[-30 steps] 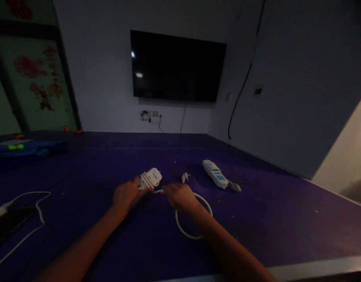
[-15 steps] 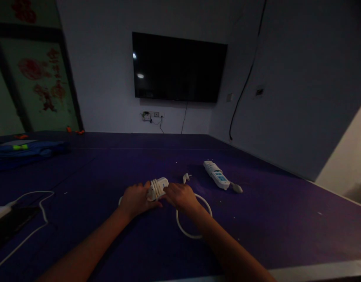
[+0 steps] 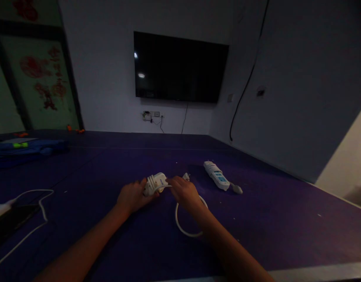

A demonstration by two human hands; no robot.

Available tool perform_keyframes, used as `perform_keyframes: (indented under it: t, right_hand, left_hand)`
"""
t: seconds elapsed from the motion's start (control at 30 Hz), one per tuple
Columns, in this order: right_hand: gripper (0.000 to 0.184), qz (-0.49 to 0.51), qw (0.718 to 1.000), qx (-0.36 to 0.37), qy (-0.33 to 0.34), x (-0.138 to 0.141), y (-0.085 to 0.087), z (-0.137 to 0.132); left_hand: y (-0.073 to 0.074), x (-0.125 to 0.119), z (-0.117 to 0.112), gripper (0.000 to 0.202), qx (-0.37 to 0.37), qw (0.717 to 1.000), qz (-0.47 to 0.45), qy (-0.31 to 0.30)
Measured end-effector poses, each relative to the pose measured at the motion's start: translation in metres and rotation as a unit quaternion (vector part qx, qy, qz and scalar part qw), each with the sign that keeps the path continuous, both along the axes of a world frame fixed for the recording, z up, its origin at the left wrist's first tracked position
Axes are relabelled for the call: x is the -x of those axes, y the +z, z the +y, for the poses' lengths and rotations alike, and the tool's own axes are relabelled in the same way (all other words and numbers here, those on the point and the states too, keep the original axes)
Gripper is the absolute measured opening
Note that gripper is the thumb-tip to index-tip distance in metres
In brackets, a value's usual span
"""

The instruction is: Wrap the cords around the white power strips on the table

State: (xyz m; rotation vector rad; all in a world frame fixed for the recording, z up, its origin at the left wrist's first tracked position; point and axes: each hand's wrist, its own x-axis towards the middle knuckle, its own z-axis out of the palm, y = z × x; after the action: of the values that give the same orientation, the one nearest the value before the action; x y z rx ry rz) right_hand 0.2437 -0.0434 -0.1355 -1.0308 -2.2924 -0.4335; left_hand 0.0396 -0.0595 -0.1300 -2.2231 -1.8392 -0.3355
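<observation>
A white power strip [image 3: 160,179] with its cord wound several times round one end is gripped in my left hand [image 3: 132,199], raised a little above the purple surface. My right hand [image 3: 184,192] is closed on the white cord [image 3: 178,219], pinching it close to the strip's right end. From there the loose cord curves in a loop below and beside my right wrist. Its plug [image 3: 186,176] lies just beyond my right hand. Farther right rests a second white power strip [image 3: 217,176] with blue sockets, its cord wrapped round it and its plug [image 3: 236,188] at the near end.
On the left lie a dark flat device [image 3: 14,223] and a white cable [image 3: 44,213]. Folded blue cloth [image 3: 48,147] sits farther back. A television [image 3: 180,67] hangs on the far wall, and a black cable [image 3: 245,84] runs down the right wall.
My right hand has drawn slightly up and to the right from the strip, pulling a length of cord straight between them. The held strip has tilted and shifted slightly left.
</observation>
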Motion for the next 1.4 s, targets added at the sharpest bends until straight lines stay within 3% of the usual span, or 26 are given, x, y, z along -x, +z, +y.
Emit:
perform_keyframes:
  t: [0.37, 0.5, 0.7, 0.83, 0.97, 1.2, 1.4]
  right_hand:
    - [0.031, 0.032, 0.988, 0.136, -0.063, -0.007, 0.0, 0.01]
    - [0.028, 0.018, 0.983, 0.15, -0.104, -0.006, 0.004, 0.007]
    - [0.029, 0.017, 0.965, 0.114, -0.236, -0.015, 0.011, 0.006]
    - [0.034, 0.019, 0.962, 0.081, -0.259, -0.024, 0.013, 0.009]
    - [0.036, -0.002, 0.968, 0.059, -0.246, -0.027, 0.012, 0.01]
    - [0.036, -0.05, 0.982, 0.059, -0.17, -0.032, 0.006, 0.017]
    - [0.036, -0.053, 0.987, 0.076, -0.128, -0.03, -0.003, 0.023]
  left_hand:
    - [0.007, 0.031, 0.016, 0.073, -0.017, 0.99, -0.038, 0.135]
    - [0.009, 0.035, 0.017, 0.072, -0.021, 0.989, -0.037, 0.139]
    - [0.013, 0.027, 0.01, 0.071, 0.0, 0.999, 0.014, 0.041]
    - [0.013, 0.014, 0.0, 0.075, -0.004, 0.996, 0.052, -0.069]
    - [0.01, 0.003, -0.01, 0.075, -0.003, 0.982, 0.085, -0.168]
    - [0.002, -0.003, -0.019, 0.077, -0.013, 0.952, 0.11, -0.286]
    - [-0.001, -0.004, -0.021, 0.08, -0.025, 0.936, 0.109, -0.335]
